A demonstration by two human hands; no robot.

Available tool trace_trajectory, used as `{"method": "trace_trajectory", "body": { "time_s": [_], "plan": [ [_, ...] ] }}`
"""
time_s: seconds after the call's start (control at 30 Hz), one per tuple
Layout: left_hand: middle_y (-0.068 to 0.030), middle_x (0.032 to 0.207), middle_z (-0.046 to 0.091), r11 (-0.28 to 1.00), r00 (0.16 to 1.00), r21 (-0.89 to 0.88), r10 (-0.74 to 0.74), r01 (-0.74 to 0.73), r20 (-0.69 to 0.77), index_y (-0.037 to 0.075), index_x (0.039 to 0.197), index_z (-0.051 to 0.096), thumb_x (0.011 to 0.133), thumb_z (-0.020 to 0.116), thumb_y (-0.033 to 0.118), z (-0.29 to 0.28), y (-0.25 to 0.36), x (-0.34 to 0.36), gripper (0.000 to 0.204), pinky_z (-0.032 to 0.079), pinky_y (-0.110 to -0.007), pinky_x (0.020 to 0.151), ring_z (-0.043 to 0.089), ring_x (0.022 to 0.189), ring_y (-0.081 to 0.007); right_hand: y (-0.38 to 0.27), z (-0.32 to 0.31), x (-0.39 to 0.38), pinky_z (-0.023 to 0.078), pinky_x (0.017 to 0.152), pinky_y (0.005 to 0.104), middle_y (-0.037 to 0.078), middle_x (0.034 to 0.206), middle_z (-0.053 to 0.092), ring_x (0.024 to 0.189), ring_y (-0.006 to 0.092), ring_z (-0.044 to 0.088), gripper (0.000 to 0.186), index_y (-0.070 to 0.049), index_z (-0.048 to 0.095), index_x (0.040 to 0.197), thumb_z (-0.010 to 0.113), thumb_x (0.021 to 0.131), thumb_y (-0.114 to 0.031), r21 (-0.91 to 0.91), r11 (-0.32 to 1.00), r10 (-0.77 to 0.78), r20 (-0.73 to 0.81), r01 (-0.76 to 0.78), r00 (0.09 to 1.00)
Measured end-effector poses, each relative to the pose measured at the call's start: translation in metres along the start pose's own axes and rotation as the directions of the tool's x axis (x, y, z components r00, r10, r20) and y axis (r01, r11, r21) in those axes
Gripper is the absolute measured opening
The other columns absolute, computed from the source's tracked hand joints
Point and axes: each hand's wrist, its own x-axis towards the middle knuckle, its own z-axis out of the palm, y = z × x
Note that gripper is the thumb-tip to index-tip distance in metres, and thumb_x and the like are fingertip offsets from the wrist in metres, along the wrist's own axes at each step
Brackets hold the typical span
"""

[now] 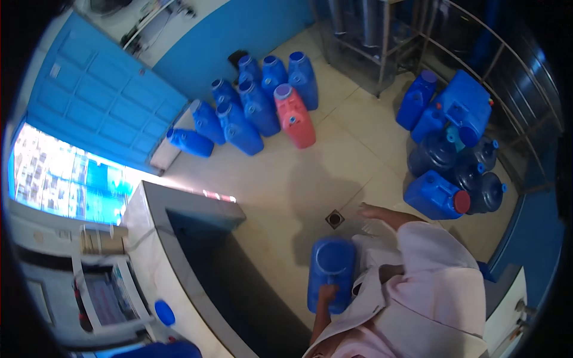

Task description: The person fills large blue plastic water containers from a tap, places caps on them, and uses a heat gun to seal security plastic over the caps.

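Note:
My left hand point(327, 292) is closed around the handle of a large blue jug point(322, 275) with a round blue cap on top. The jug is upright, close to my legs, and I cannot tell whether its base touches the floor. Stretched out to the front, my right hand point(371, 211) holds nothing, and its fingers look extended. It is above the tiles near a small square floor drain point(335, 219). My light-coloured clothing hides part of the jug's right side.
Several blue jugs point(242, 131) and one red jug point(296, 122) stand at the far left. More blue containers point(431, 194) crowd the right side by a metal rack point(382, 59). A counter point(173, 268) runs along my left, with a blue door point(101, 95) beyond.

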Motion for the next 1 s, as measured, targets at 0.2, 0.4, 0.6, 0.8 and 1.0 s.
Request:
{"method": "trace_trajectory", "body": {
  "time_s": [0.2,0.4,0.6,0.8,1.0],
  "plan": [
    [-0.0090,0.065,0.061,0.865,0.887,-0.265,-0.344,0.426,0.307,0.011,0.085,0.064,0.080,0.050,0.030,-0.043,-0.004,0.083,0.024,0.049,-0.034,0.060,0.061,0.060,-0.0199,0.269,-0.127,-0.087,0.043,0.050,0.0335,0.008,0.065,0.054,0.058,0.0176,0.051,0.017,-0.008,0.059,0.068,0.053,0.078,-0.021,0.429,0.830,0.529,-0.403,-0.356,0.747],
    [-0.0070,0.066,0.062,0.937,0.895,-0.048,-0.314,0.346,0.318,0.013,0.087,0.064,0.081,0.049,0.028,-0.094,0.010,0.217,0.022,0.048,-0.035,0.061,0.062,0.064,-0.0208,0.305,-0.128,-0.116,0.051,0.057,0.0370,0.011,0.083,0.061,0.069,0.0218,0.062,0.028,-0.008,0.052,0.105,0.048,0.088,-0.030,0.650,0.386,0.826,0.072,-0.654,0.559],
    [-0.0049,0.067,0.063,0.929,0.959,0.298,0.151,-0.220,0.240,0.016,0.088,0.064,0.082,0.047,0.025,-0.150,0.023,0.332,0.020,0.048,-0.036,0.063,0.063,0.067,-0.0216,0.259,-0.176,0.018,0.050,0.065,0.0346,0.010,0.087,0.060,0.076,0.0221,0.062,0.028,-0.010,0.049,0.105,0.052,0.086,-0.031,0.886,0.343,0.510,0.103,-0.312,0.854],
    [-0.0051,0.062,0.058,0.976,0.942,-0.084,-0.168,0.200,0.290,0.010,0.079,0.061,0.082,0.051,0.031,-0.233,0.030,0.561,0.023,0.047,-0.036,0.054,0.058,0.057,-0.0170,0.210,-0.249,0.044,0.049,0.063,0.0338,0.010,0.088,0.060,0.074,0.0210,0.060,0.024,-0.011,0.052,0.102,0.054,0.086,-0.029,0.872,0.428,0.564,-0.051,-0.239,0.824],
    [-0.0158,0.072,0.064,0.861,0.918,0.435,0.363,-0.264,-0.161,0.006,0.071,0.062,0.071,0.055,0.026,-0.337,0.094,0.752,0.021,0.048,-0.042,0.057,0.063,0.069,-0.0332,0.259,-0.304,-0.007,0.050,0.064,0.0329,0.009,0.084,0.060,0.073,0.0178,0.061,0.025,-0.009,0.052,0.099,0.056,0.085,-0.029,0.892,0.339,0.735,-0.053,-0.299,0.676]
  ]
}}
